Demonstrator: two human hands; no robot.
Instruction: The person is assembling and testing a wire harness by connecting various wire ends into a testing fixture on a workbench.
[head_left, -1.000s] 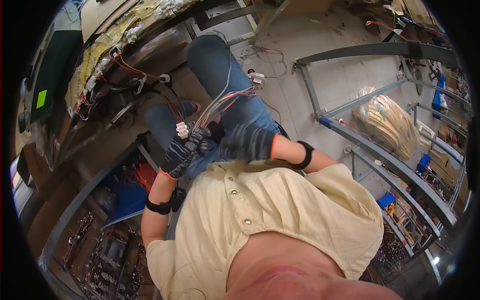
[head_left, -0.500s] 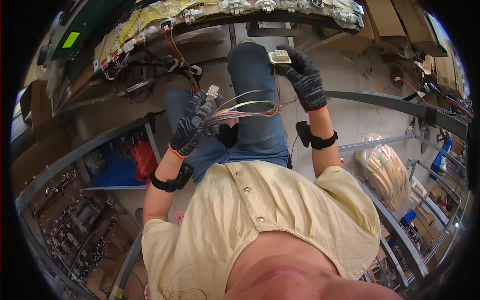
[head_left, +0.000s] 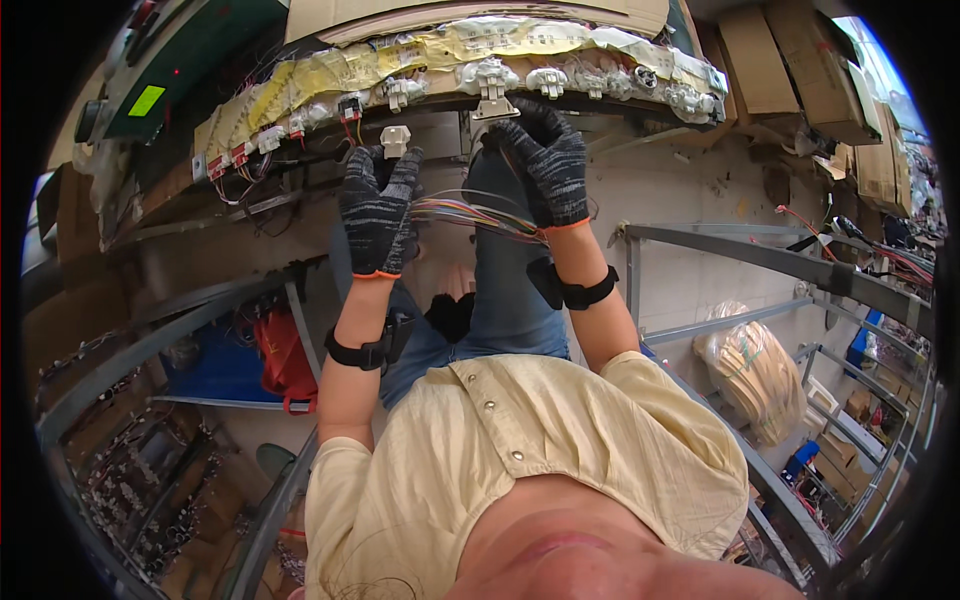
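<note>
My left hand (head_left: 378, 215), in a dark grey knit glove, is closed on a small white plug connector (head_left: 396, 140), held upright just below the board's edge. My right hand (head_left: 552, 165), gloved alike, grips a wider off-white connector (head_left: 494, 110) by its side. That connector meets a white socket fixture (head_left: 487, 76) on the board; whether it is seated I cannot tell. A bundle of multicoloured wires (head_left: 472, 211) sags between my hands, above my knees. Its ends at both connectors are partly hidden by the gloves.
Along the far side runs a long board (head_left: 440, 48) with yellow labels and several white fixtures. A green-lit dark device (head_left: 147, 100) stands at the far left. Metal rails (head_left: 720, 248) flank me, with a wrapped bundle (head_left: 752, 375) at right and a red bag (head_left: 285, 350) at left.
Both hands have moved forward to the board. My right hand has swung left and brought its connector up to a fixture. The wires now hang straighter between the hands.
</note>
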